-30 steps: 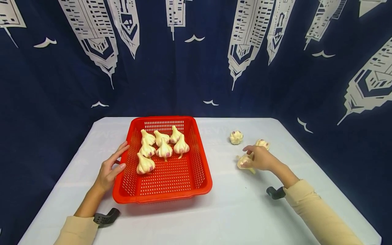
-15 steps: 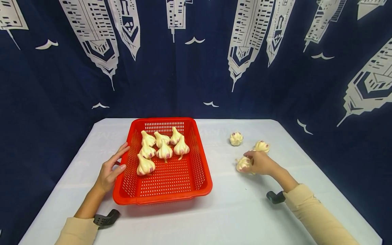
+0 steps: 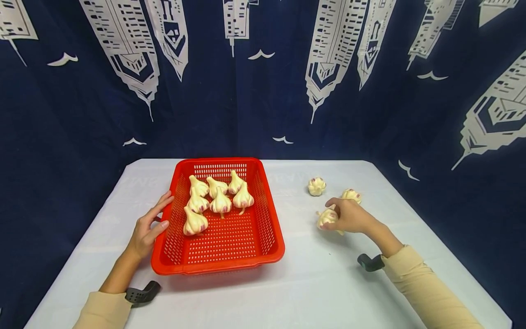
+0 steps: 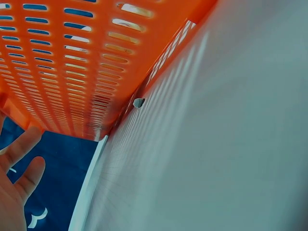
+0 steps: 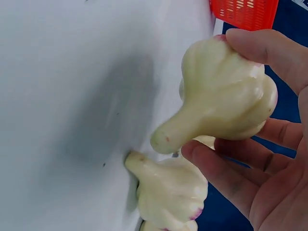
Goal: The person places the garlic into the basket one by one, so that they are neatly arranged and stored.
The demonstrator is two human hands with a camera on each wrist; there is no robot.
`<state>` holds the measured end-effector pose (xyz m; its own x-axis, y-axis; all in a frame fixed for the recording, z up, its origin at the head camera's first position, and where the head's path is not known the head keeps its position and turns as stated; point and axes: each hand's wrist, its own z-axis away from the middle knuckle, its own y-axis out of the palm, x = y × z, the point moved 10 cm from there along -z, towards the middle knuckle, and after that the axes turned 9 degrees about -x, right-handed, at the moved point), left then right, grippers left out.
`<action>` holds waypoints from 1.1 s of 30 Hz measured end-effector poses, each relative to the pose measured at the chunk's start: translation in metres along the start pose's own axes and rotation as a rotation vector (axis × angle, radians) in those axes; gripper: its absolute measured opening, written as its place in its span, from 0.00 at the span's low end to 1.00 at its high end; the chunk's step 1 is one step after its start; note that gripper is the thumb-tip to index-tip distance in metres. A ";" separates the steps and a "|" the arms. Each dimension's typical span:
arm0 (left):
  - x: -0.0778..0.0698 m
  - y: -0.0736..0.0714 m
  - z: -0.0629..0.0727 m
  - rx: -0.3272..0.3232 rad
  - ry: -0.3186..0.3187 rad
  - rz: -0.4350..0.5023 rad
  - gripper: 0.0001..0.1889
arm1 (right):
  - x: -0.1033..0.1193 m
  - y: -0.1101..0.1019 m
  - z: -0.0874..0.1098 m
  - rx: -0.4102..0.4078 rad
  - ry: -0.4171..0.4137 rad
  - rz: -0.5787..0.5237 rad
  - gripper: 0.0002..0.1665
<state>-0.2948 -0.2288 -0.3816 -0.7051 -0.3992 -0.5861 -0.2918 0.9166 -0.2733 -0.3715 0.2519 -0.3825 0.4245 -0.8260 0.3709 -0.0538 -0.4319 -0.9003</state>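
In the head view my right hand [image 3: 351, 217] is over the right side of the table, holding a garlic bulb [image 3: 327, 219]. From the right wrist, this garlic bulb [image 5: 224, 91] shows with the thumb [image 5: 255, 45] on one side and curled fingers on the other; its stem points down-left. A second garlic bulb [image 5: 171, 190] lies close beside it there. My left hand [image 3: 145, 228] rests at the left rim of a red plastic basket [image 3: 271, 219], fingers stretched along the outside. Several garlic bulbs [image 3: 220, 201] lie in the basket's back and left part.
Two more garlic bulbs lie on the white table [image 3: 304, 283]: one bulb [image 3: 317, 186] further back, another bulb [image 3: 352, 196] just behind my right hand. A dark blue cloth [image 3: 246, 105] with white buildings hangs along the table's back and sides.
My right hand has shifted slightly around the garlic bulb. The head view has tipped a little, so everything sits slightly lower. The left hand and basket stay in place.
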 end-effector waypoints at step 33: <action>0.004 -0.001 0.000 -0.016 -0.029 -0.013 0.30 | 0.042 -0.021 -0.021 -0.090 -0.123 0.007 0.33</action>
<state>-0.2969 -0.2308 -0.3839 -0.6821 -0.4109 -0.6049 -0.3109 0.9117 -0.2686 -0.3714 0.2191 -0.3430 0.5308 -0.7810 0.3292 -0.1355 -0.4616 -0.8767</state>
